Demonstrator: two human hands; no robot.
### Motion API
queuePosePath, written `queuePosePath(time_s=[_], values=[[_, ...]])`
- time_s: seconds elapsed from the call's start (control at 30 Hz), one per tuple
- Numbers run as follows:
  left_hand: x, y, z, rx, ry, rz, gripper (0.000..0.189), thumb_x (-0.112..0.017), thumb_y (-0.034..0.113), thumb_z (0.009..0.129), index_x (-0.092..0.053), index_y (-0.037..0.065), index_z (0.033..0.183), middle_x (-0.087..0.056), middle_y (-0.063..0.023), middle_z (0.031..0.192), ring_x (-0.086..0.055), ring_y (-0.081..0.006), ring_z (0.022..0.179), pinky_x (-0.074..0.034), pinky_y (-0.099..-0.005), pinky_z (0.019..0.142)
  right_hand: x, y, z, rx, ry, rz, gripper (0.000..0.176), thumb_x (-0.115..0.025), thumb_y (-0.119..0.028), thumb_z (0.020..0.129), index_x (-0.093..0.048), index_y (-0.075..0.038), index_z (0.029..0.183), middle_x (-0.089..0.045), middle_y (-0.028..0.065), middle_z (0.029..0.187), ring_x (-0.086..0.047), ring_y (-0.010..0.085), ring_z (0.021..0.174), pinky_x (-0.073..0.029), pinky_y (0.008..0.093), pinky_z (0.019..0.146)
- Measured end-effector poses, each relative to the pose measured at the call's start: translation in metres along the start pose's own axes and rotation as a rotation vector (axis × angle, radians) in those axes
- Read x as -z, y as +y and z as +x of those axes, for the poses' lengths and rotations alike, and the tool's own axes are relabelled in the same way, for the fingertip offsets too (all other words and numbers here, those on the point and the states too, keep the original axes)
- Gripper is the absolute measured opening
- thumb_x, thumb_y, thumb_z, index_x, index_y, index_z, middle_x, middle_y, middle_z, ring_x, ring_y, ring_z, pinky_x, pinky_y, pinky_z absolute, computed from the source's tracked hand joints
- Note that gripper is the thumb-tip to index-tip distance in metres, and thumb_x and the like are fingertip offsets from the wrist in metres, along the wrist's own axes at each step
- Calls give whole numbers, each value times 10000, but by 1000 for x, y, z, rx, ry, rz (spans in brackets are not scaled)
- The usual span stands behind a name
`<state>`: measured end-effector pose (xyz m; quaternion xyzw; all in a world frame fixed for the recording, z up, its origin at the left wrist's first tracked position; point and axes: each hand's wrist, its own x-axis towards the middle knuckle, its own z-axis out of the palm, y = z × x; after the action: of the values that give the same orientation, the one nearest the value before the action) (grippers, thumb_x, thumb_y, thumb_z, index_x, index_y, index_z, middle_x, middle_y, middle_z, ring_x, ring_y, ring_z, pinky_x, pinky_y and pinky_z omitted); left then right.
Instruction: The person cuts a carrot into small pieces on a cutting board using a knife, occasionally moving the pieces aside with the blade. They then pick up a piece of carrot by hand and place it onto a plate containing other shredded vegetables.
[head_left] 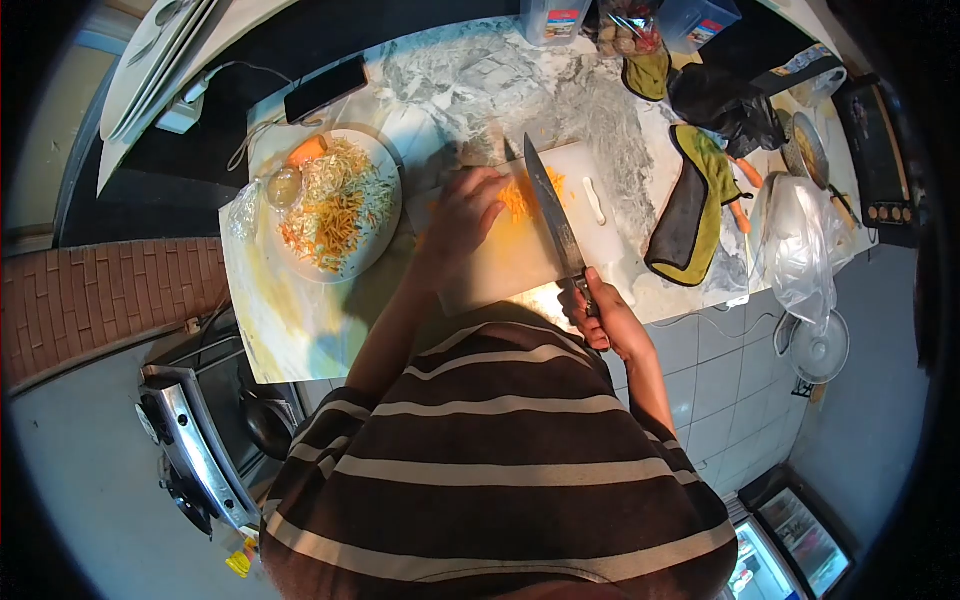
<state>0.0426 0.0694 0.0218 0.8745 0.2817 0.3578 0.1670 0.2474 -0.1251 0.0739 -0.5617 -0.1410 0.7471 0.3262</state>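
Brown shirt with cream stripes (500,440) nearest my camera; beyond it, right hand (610,318) closed round a long steel knife's (556,215) handle, blade slanting over a pale rectangular cutting board (500,272). Orange shreds (515,202) lie between blade and left hand (465,215), whose hold I cannot tell. Marble-patterned table (270,330) underneath; red-brown brick-patterned wall (110,310) left, white tiles (720,385) lower right.

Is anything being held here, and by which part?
The right hand holds a knife by its handle; whether the left hand holds anything cannot be told.
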Motion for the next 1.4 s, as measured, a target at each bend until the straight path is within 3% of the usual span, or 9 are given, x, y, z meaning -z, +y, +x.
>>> queuePosePath(time_s=[0.23, 0.57, 0.67, 0.73, 0.83, 1.03, 1.27, 1.33, 1.4], values=[[15, 2, -8, 213, -1, -142, 83, -705, 59, 848, -696, 11, 915, -640, -98, 923, -638, -259, 859, -510, -362, 767, -6, 6, 4, 5, 56, -77, 534, -349, -617, 1020, -426, -147, 778, -327, -57, 579, -255, 42, 426, -168, 219, 378], [6, -4, -1, 330, -26, -351, 118, -645, 42, 892, -677, 40, 1006, -649, -117, 913, -656, -302, 848, -524, -384, 734, -8, 5, 5, 2, 64, -71, 507, -347, -588, 1033, -398, -159, 766, -323, -57, 592, -242, 24, 420, -149, 206, 374], [16, -7, -12, 289, 59, -205, 146, -618, 51, 905, -670, 62, 1041, -656, -123, 947, -639, -323, 918, -516, -413, 790, -1, 18, 11, 5, 133, -229, 539, -364, -553, 1041, -539, -87, 835, -511, 2, 618, -433, 112, 459, -349, 271, 413], [28, -3, -24, 452, -80, -75, 155, -612, 84, 907, -669, 71, 1051, -663, -121, 999, -619, -337, 979, -492, -433, 871, -2, 33, 17, 249, 373, -650, 579, -392, -507, 1047, -648, 13, 1034, -687, 151, 775, -631, 281, 679, -507, 371, 672], [36, 0, -50, 271, -112, 50, 177, -615, 129, 907, -654, 65, 1067, -656, -112, 1053, -591, -337, 1035, -455, -446, 942, -17, 20, 10, 270, 334, -707, 574, -414, -464, 1049, -622, 53, 1188, -698, 265, 962, -647, 388, 941, -465, 409, 903], [27, 20, -78, 296, -174, 81, 391, -678, 225, 887, -625, 95, 1253, -590, -75, 1297, -497, -316, 1250, -356, -463, 1074, -27, 16, 14, 208, 269, -753, 612, -388, -485, 1055, -607, 67, 1204, -684, 247, 964, -637, 289, 949, -460, 356, 910], [17, 32, -70, 186, -138, 156, 503, -722, 237, 847, -584, 60, 1297, -551, -77, 1326, -482, -292, 1261, -350, -465, 1065, -26, 27, 15, 303, 335, -761, 601, -389, -483, 1056, -615, 65, 1154, -669, 215, 888, -600, 283, 857, -462, 370, 856], [19, 38, -65, 201, -187, 154, 557, -740, 243, 831, -555, 67, 1326, -535, -68, 1339, -473, -287, 1274, -347, -459, 1068, -24, 27, 15, 197, 318, -745, 588, -393, -462, 1054, -597, 54, 1249, -654, 307, 1133, -608, 433, 1133, -458, 405, 965], [13, 35, -74, 225, -168, 117, 557, -732, 242, 841, -548, 77, 1340, -526, -68, 1360, -468, -289, 1280, -337, -455, 1072, -24, 29, 14, 193, 323, -738, 591, -391, -465, 1054, -594, 53, 1254, -651, 309, 1138, -603, 436, 1142, -456, 406, 968]])
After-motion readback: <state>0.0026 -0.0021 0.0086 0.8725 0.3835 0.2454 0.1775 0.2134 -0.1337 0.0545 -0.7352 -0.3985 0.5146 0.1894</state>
